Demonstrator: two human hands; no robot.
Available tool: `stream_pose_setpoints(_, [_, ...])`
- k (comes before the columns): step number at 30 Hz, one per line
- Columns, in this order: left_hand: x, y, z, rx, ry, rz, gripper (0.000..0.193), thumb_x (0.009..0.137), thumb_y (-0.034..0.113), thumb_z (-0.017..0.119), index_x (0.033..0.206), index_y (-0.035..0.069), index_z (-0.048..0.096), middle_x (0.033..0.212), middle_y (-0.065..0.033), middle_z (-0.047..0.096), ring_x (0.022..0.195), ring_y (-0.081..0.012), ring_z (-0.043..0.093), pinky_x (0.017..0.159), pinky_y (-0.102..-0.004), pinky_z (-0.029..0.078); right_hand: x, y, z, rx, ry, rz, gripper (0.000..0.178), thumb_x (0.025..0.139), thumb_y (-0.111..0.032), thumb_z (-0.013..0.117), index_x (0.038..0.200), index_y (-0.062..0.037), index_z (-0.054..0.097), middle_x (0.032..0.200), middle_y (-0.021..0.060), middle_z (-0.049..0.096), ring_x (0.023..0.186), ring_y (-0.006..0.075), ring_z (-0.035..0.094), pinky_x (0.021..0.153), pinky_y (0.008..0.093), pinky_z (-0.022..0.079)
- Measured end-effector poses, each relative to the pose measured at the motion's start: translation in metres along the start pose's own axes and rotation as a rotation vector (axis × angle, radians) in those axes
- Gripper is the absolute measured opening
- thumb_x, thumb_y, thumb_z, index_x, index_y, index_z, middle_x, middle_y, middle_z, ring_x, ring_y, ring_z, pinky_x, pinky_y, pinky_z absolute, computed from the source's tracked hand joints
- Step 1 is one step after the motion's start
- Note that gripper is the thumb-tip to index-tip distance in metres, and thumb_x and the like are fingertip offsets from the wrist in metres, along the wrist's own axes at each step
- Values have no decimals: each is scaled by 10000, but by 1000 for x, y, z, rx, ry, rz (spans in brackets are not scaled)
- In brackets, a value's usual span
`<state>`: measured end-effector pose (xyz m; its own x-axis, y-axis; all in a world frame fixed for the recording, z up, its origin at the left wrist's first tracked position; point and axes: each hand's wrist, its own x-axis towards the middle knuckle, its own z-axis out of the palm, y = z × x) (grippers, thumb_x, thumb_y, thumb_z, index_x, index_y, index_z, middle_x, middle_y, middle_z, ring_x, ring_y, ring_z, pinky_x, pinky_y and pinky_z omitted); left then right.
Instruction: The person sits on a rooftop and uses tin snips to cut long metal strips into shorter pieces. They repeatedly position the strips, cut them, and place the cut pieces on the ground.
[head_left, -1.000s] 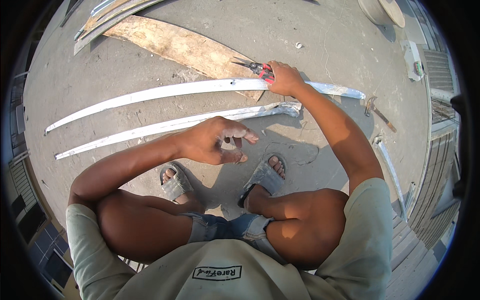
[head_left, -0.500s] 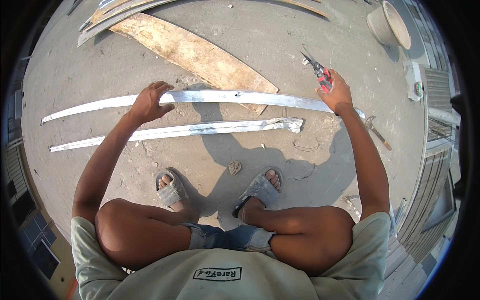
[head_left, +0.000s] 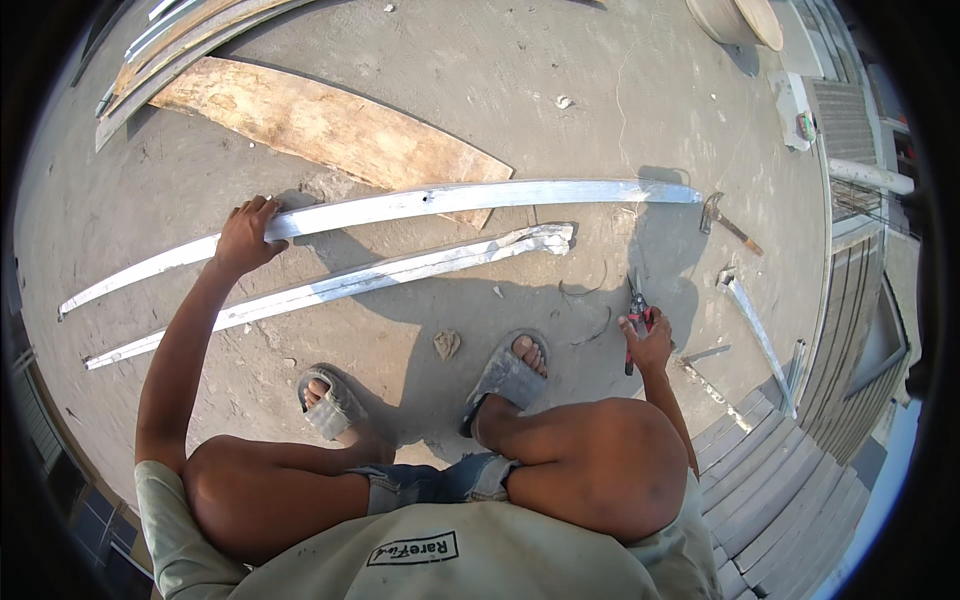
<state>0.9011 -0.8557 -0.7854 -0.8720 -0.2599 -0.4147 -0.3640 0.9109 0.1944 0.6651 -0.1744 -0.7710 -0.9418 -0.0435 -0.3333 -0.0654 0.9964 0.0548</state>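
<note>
My left hand (head_left: 247,236) is closed over the left part of a long, silvery metal channel (head_left: 400,205), which lies across the ground and the end of a worn wooden board. In my right hand (head_left: 651,343) is a pair of tin snips (head_left: 637,303) with red and black handles, held low in front of my right knee, jaws pointing away from me. Nearer my feet lies a second metal channel (head_left: 370,284) with a crumpled right end. Both channels look whitish in the sun.
The wooden board (head_left: 330,120) lies beyond the channels, near stacked strips (head_left: 190,45). At right are a hammer (head_left: 730,222), a short metal channel piece (head_left: 757,335) and stacked grey slabs (head_left: 770,480). A large tub (head_left: 735,18) stands far right; a stone (head_left: 447,345) lies between my sandals.
My right hand has drawn back from the long channel's right end toward my knee, carrying the tin snips. My left hand has closed on the channel. The view has shifted too.
</note>
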Motion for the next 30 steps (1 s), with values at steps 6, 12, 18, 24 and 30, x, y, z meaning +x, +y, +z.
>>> stream_pose_setpoints(6, [-1,1,1,-58,10,-3,613,684,188,881,1241,62,658,1144,-135,634,1077,-336,630,946,-445,508,101,-62,-20,317,77,-83,628,843,-504,746,1229,-18,652,1012,192,720,914,338,703,818,414,531])
stream_pose_setpoints(12, [-7,3,1,-85,43,-55,613,681,205,889,1249,109,679,1137,-109,669,1073,-319,639,960,-457,498,163,-91,-14,167,29,-113,455,897,-434,684,1046,-4,708,828,157,735,789,280,707,756,404,528])
stream_pose_setpoints(18, [-26,-4,-1,-8,123,-20,643,663,239,904,1261,140,690,1106,-70,705,1054,-289,656,984,-445,479,197,29,-63,982,342,200,245,976,-243,608,1123,-49,634,799,68,710,499,119,588,441,261,420])
stream_pose_setpoints(24, [-52,-14,12,-44,129,113,490,683,310,843,1112,106,722,1002,-73,693,1053,-276,643,980,-432,480,213,-11,-72,730,496,39,260,988,-269,543,1182,-99,574,967,103,687,682,150,642,522,265,458])
stream_pose_setpoints(30, [-71,-9,20,-93,207,101,390,633,292,791,953,84,711,933,-98,696,979,-315,674,899,-451,518,149,-174,-19,560,99,-420,283,984,-320,554,1140,-86,585,911,87,653,662,145,613,511,268,441])
